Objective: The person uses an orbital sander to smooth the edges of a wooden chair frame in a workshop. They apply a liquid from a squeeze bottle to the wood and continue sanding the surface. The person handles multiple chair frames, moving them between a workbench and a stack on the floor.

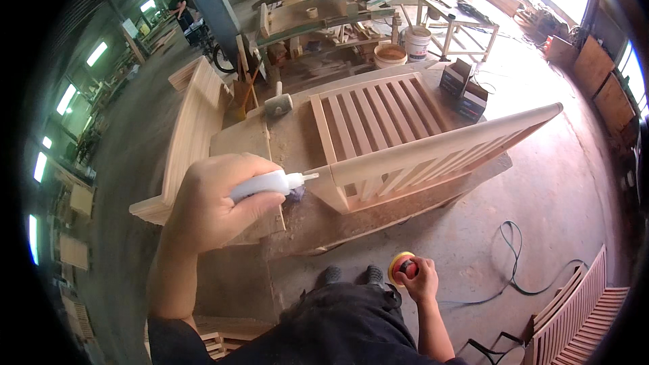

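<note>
My left hand (220,199) is wrapped round a small white squeeze bottle (260,185) with a narrow nozzle. The nozzle points right, close to the end of a top rail (439,136) on a wooden slatted piece; I cannot tell whether it touches. That piece has one slatted side lying back on the workbench (324,230) and another slatted side slanting up toward me. Low at my right side, my right hand (423,281) grips a round red sander (405,268) with a yellow pad, held off the bench.
A mallet (278,105) rests on the bench beside long pale boards (197,128). Dark boxes (464,88) sit at its far right corner. Buckets (417,43) stand behind. A hose (515,257) loops over the floor near slatted panels (581,318). Another person (181,5) is far left.
</note>
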`<state>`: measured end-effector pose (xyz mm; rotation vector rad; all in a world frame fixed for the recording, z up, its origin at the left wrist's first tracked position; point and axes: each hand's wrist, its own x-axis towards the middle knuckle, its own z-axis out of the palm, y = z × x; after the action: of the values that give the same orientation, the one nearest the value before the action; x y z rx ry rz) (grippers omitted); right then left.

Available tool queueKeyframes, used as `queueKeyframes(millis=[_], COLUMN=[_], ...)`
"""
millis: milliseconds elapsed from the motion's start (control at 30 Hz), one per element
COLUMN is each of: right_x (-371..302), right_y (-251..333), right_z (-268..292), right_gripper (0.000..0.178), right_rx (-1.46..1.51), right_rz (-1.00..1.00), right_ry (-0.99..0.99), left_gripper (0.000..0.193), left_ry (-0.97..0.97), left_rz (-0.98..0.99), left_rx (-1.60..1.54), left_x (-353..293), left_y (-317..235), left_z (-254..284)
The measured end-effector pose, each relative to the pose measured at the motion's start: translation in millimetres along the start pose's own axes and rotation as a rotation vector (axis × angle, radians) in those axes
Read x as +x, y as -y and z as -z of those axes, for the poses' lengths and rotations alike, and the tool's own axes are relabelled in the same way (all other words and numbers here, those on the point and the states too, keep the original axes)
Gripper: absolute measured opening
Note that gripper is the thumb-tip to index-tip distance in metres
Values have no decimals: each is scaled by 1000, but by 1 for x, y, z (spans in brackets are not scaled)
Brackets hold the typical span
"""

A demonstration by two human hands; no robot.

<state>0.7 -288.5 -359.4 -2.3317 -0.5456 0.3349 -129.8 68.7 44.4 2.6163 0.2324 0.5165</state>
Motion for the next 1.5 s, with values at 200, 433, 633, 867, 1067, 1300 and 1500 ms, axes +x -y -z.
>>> queueKeyframes(millis=[200, 433, 633, 867, 1067, 1300, 1500], right_x=[-5, -7, -8, -10, -11, -14, -14], right_y=[-8, -10, -16, -22, -20, -28, -28], right_z=[4, 11, 11, 8, 10, 9, 12], right_gripper=[58, 60, 61, 61, 62, 62, 60], right_rx=[-7, -21, -28, -34, 18, 12, 14], right_rz=[0, -98, -93, -79, -131, -149, -158], right_ry=[-17, 31, 33, 28, 28, 15, 12], left_gripper=[23, 19, 17, 18, 20, 21, 21], left_ry=[44, 75, 142, 236, 304, 336, 344], left_rz=[-20, -53, -33, -88, -86, -62, -13], left_rx=[74, 174, 204, 307, 362, 379, 332], left_x=[13, 26, 34, 47, 55, 62, 63], left_y=[-5, -18, -28, -36, -41, -45, -45], left_z=[-2, 3, 7, 13, 15, 18, 20])
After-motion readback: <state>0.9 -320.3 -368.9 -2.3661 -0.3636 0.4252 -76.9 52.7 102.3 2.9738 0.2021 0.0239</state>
